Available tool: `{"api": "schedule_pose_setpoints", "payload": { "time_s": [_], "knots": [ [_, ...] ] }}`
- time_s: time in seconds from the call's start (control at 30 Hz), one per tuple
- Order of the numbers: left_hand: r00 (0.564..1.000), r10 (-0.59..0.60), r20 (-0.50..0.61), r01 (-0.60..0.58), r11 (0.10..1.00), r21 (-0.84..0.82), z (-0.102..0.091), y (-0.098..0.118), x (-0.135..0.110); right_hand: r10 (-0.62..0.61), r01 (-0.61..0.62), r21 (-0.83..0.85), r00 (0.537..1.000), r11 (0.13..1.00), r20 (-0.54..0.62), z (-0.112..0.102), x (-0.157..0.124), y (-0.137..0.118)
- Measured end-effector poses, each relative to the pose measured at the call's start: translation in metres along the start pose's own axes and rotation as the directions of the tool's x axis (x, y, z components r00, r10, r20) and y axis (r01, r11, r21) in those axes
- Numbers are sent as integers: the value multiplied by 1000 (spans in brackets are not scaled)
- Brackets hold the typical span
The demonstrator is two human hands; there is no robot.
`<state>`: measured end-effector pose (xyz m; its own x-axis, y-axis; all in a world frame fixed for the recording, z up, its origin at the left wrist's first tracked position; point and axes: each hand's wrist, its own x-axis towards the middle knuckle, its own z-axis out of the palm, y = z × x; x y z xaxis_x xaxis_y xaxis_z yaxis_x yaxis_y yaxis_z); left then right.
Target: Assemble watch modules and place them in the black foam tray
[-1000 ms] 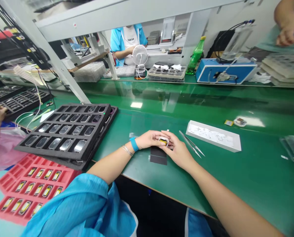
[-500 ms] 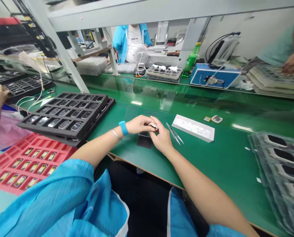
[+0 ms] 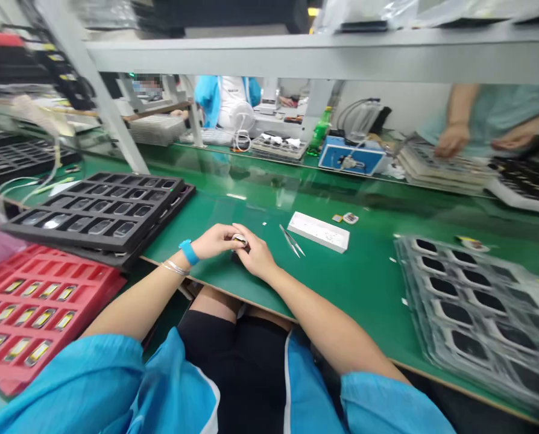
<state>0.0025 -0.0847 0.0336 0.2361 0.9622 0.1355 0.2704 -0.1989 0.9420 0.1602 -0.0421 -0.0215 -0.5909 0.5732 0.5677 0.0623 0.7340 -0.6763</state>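
Note:
Between both my hands, just above the green bench, is a small white-rimmed smartwatch case [image 3: 239,239] with yellow and dark parts inside. My left hand [image 3: 215,242] pinches it from the left with thumb and fingers. My right hand [image 3: 255,254] closes round it from the other side, so its lower part is hidden. To the right, metal tweezers [image 3: 292,241] lie on the bench beside a shallow white box [image 3: 318,231] holding tiny pieces. Further back lie a small yellow part [image 3: 337,218] and a round white-edged part [image 3: 351,218].
Black foam trays [image 3: 134,242] of dark screens are stacked at left, above a red tray [image 3: 82,295] of yellow-and-white parts. Clear trays [image 3: 409,301] of dark-faced cases stand at right. A blue machine [image 3: 351,158] sits behind. Co-workers' hands [image 3: 453,141] are across the bench.
The view has turned right and tilted up, bringing more of the clear trays and a co-worker's two hands into sight. Both my hands still hold the smartwatch case.

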Motion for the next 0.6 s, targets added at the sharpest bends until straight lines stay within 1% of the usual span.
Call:
{"api": "schedule_pose_setpoints", "payload": {
  "time_s": [0.1,0.17,0.2,0.23,0.27,0.3,0.33,0.37,0.4,0.43,0.47,0.5,0.53,0.57,0.6],
  "knots": [
    [1000,-20,-18,19,999,-41,4,-9,3,5,-3,-36,998,999,59,-4,1,6],
    [996,-80,-42,75,992,-104,4,-14,2,12,-5,-68,995,998,103,-11,2,13],
    [991,-117,-67,106,983,-151,3,-16,1,16,-8,-83,994,997,107,-16,3,16],
    [982,-152,-108,128,970,-208,1,-17,0,27,-19,-99,996,995,85,-22,4,20],
    [970,-184,-162,135,953,-271,-4,-17,-2,44,-40,-114,998,993,37,-28,5,24],
    [953,-209,-218,127,932,-339,-10,-15,-4,76,-80,-129,996,988,-35,-35,6,28],
    [937,-229,-263,107,907,-408,-19,-13,-7,125,-145,-148,982,978,-140,-40,7,34],
    [928,-241,-285,83,878,-472,-29,-10,-9,177,-214,-156,958,964,-224,-45,9,40],
    [927,-244,-283,65,851,-521,-41,-8,-12,224,-276,-163,933,947,-281,-49,10,46],
    [936,-235,-263,56,835,-547,-53,-5,-15,259,-327,-185,913,927,-315,-52,12,53],
    [947,-208,-243,48,843,-536,-65,-3,-19,281,-361,-225,904,905,-322,-53,12,59],
    [957,-164,-238,32,879,-476,-77,-2,-23,290,-380,-274,903,884,-316,-53,13,64],
    [961,-104,-254,4,931,-365,-87,-1,-27,293,-390,-332,906,859,-306,-52,13,68],
    [958,-30,-285,-33,976,-214,-97,0,-32,288,-392,-392,910,832,-298,-51,13,71],
    [946,56,-319,-73,996,-43,-105,0,-37,280,-387,-451,916,804,-287,-50,13,72]
  ]
}}
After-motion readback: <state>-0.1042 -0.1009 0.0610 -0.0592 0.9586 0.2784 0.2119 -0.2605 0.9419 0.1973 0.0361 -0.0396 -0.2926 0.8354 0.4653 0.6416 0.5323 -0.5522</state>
